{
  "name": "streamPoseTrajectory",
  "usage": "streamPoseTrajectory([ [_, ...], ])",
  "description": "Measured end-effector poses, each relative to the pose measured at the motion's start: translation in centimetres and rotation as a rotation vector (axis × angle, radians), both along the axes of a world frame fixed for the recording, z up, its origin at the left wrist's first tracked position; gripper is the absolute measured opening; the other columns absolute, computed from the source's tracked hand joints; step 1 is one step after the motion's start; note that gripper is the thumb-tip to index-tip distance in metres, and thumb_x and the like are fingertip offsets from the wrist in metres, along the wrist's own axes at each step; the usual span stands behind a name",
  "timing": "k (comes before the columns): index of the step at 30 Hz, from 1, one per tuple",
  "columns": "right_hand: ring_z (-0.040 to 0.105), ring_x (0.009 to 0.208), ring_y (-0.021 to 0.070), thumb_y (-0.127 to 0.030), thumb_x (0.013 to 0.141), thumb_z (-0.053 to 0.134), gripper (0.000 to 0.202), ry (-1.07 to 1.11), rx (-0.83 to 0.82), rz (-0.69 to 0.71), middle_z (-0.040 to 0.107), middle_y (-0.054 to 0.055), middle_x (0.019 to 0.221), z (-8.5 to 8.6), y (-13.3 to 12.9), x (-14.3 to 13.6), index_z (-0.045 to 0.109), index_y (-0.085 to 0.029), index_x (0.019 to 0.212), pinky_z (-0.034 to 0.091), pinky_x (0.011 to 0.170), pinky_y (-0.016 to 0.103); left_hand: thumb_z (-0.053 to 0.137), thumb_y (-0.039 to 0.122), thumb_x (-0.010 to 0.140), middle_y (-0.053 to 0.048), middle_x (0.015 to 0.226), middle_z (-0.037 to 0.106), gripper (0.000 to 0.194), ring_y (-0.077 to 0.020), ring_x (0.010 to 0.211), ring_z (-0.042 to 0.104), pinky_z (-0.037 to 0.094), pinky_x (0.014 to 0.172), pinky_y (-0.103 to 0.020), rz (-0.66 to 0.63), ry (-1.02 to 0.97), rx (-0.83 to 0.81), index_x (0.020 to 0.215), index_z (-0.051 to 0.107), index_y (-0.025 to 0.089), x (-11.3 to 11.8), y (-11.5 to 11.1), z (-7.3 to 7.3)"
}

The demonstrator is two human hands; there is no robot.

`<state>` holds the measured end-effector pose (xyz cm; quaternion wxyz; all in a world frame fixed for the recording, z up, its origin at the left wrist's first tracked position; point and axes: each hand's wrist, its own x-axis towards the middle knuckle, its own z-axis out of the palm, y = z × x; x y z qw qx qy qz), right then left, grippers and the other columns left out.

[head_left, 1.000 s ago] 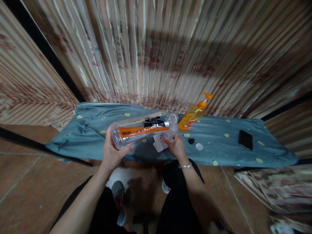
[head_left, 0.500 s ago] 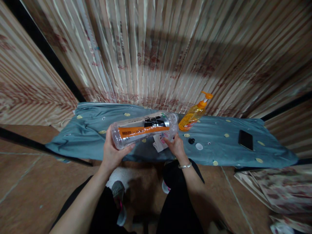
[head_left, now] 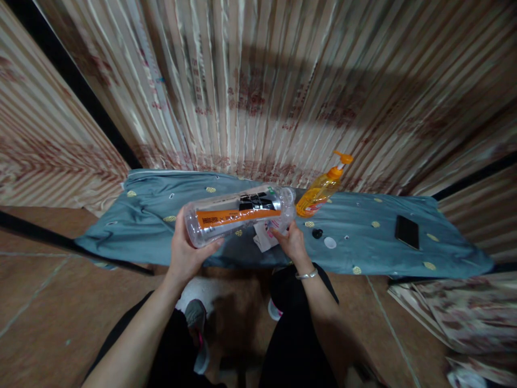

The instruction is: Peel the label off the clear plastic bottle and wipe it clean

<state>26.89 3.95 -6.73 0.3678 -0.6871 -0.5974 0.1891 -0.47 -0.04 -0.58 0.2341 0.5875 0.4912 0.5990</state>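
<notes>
A large clear plastic bottle (head_left: 242,213) with a silver, orange and black label lies sideways between my hands, above the cloth-covered table. Its base rests in my left hand (head_left: 188,250), whose fingers curl behind it while the thumb lies along the lower side. At the neck end, my right hand (head_left: 291,241) grips the bottle, its fingers partly hidden. Below the bottle, a white paper packet (head_left: 264,238) with pink print shows on the cloth. An orange pump bottle (head_left: 320,191) of yellow liquid stands just beyond the neck.
A black cap (head_left: 317,234) and a white disc (head_left: 330,243) lie right of my right hand. Farther right is a black phone (head_left: 407,232). The blue-green cloth (head_left: 375,253) covers the narrow table, and a pleated curtain (head_left: 258,108) hangs behind it. Black poles frame both sides.
</notes>
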Motion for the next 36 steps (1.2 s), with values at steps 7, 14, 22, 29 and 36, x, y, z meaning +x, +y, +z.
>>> streamPoseTrajectory([
  [7, 0.069, 0.085, 0.028, -0.042, 0.074, 0.069, 0.042, -0.013, -0.03, 0.002, 0.07, 0.01, 0.09, -0.24, 0.12, 0.14, 0.052, -0.017, 0.103, 0.054, 0.075, 0.041, 0.085, 0.049, 0.058, -0.015, 0.13, 0.056, 0.095, -0.0322, 0.119, 0.058, 0.048, 0.102, -0.048, -0.009, -0.016, 0.004, 0.136, 0.041, 0.018, 0.12, -0.07, 0.15],
  [14, 0.069, 0.087, 0.0303, -0.042, 0.073, 0.071, 0.044, -0.038, -0.009, -0.014, 0.07, 0.012, 0.091, -0.68, 0.34, 0.2, 0.053, -0.016, 0.103, 0.054, 0.075, 0.041, 0.085, 0.049, 0.057, -0.015, 0.13, 0.056, 0.095, -0.0327, 0.12, 0.058, 0.046, 0.103, -0.049, 0.001, -0.001, 0.0, 0.136, 0.042, 0.018, 0.08, -0.03, 0.13],
  [22, 0.069, 0.086, 0.0305, -0.044, 0.071, 0.071, 0.044, -0.011, 0.016, -0.019, 0.07, 0.012, 0.09, -0.9, 0.33, 0.27, 0.053, -0.018, 0.102, 0.054, 0.074, 0.041, 0.084, 0.051, 0.06, -0.015, 0.129, 0.057, 0.093, -0.0319, 0.118, 0.059, 0.049, 0.1, -0.047, -0.002, 0.029, 0.027, 0.136, 0.042, 0.017, 0.03, -0.04, 0.17],
  [29, 0.07, 0.087, 0.03, -0.044, 0.073, 0.069, 0.044, -0.01, 0.004, 0.013, 0.071, 0.012, 0.092, -0.71, 0.27, 0.33, 0.054, -0.017, 0.104, 0.054, 0.076, 0.041, 0.085, 0.05, 0.058, -0.015, 0.128, 0.057, 0.094, -0.0313, 0.117, 0.059, 0.049, 0.1, -0.046, 0.003, 0.021, 0.023, 0.135, 0.042, 0.017, 0.13, -0.08, 0.45],
  [36, 0.07, 0.089, 0.0279, -0.043, 0.074, 0.071, 0.045, -0.035, -0.056, -0.014, 0.071, 0.012, 0.094, -0.24, 0.19, 0.15, 0.053, -0.016, 0.106, 0.054, 0.077, 0.037, 0.084, 0.047, 0.057, -0.017, 0.13, 0.055, 0.093, -0.0352, 0.121, 0.056, 0.044, 0.104, -0.052, 0.018, -0.019, -0.014, 0.134, 0.043, 0.016, 0.41, -0.25, 0.77],
])
